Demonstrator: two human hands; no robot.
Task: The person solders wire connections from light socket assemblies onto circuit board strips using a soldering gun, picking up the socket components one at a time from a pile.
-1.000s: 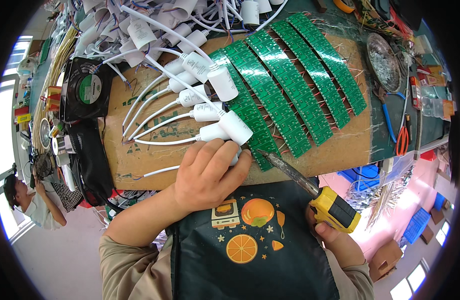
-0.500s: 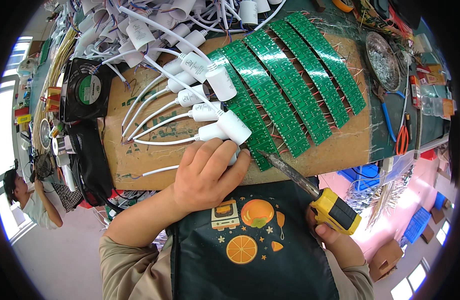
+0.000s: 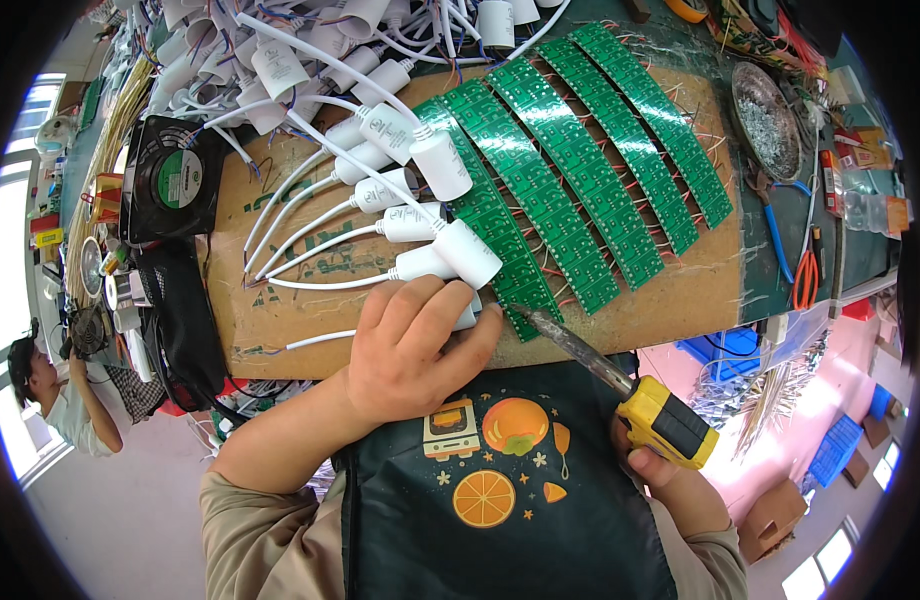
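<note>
My left hand is closed around a white cylindrical housing with a cable, mostly hidden by the fingers. In my right hand is a soldering iron with a yellow and black handle. Its metal shaft slants up and left, and the tip is beside my left fingertips, over the lower end of the nearest green circuit board strip. Whether the tip touches anything cannot be made out. More white housings with cables lie in a row just beyond my left hand, two of them resting on top across the board strip.
Several other green board strips with thin red wires lie on the brown cardboard. A heap of white housings fills the far left, near a black fan. At right are a metal dish, pliers and orange-handled scissors.
The soldering iron has shifted slightly to the left, its tip closer to my left fingertips. My left hand has hardly moved.
</note>
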